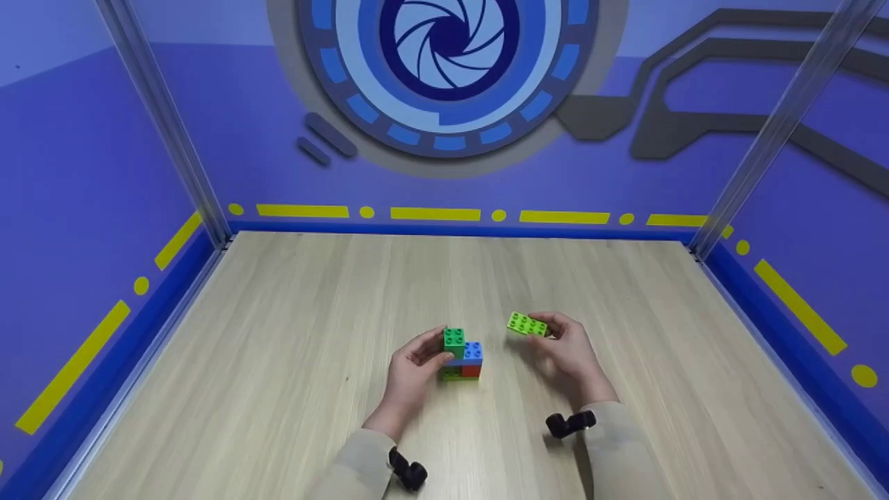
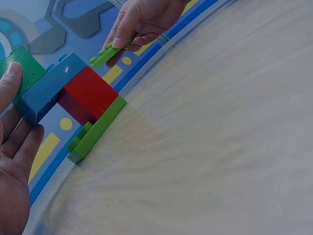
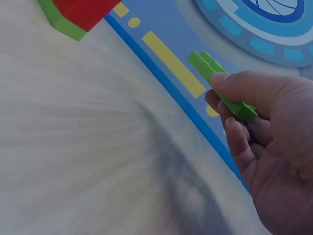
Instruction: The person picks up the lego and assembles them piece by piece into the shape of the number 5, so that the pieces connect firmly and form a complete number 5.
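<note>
Left of the table's middle, my left hand (image 1: 408,376) grips a dark green building brick (image 1: 453,340), the top of a small stack, between thumb and fingers. Under it lies a longer blue brick (image 2: 56,85). Below the blue one is a red brick (image 2: 95,90), fixed on a thin lime green brick (image 2: 100,129) that forms the base. A gap shows beside the red brick, under the blue overhang. My right hand (image 1: 575,355) pinches another thin lime green brick (image 1: 526,323), studs up, off to the stack's right. It is held above the table, apart from the stack.
The pale wooden table (image 1: 333,298) ends at a blue back wall (image 1: 229,139) with yellow markings. Side walls with metal corner posts (image 1: 764,160) stand left and right. A black wrist camera (image 1: 569,423) sits at each sleeve.
</note>
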Action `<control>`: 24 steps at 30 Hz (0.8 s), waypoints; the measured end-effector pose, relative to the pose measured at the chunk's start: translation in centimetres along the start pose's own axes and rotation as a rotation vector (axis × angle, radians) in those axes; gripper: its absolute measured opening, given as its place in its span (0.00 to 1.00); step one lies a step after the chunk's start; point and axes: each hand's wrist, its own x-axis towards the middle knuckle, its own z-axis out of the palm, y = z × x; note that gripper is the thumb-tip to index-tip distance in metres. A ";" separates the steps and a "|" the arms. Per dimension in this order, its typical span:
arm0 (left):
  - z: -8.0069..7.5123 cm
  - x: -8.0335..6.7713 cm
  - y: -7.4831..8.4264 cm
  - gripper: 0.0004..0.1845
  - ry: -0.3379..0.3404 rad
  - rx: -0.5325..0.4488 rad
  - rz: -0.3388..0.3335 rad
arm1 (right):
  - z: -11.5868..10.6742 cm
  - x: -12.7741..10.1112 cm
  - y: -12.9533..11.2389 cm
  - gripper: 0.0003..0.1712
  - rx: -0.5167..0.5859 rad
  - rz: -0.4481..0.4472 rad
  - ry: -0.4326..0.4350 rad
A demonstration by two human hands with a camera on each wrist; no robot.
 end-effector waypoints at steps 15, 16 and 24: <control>0.0 0.1 -0.1 0.27 0.010 0.015 -0.009 | 1.2 -0.6 -2.8 0.23 -0.011 -0.060 -0.042; 0.0 0.1 -0.1 0.26 0.010 0.018 -0.008 | 1.3 -0.7 -3.0 0.23 -0.015 -0.066 -0.048; 0.0 0.1 -0.2 0.27 0.004 0.007 -0.004 | 2.0 -1.4 -4.6 0.22 -0.042 -0.093 -0.073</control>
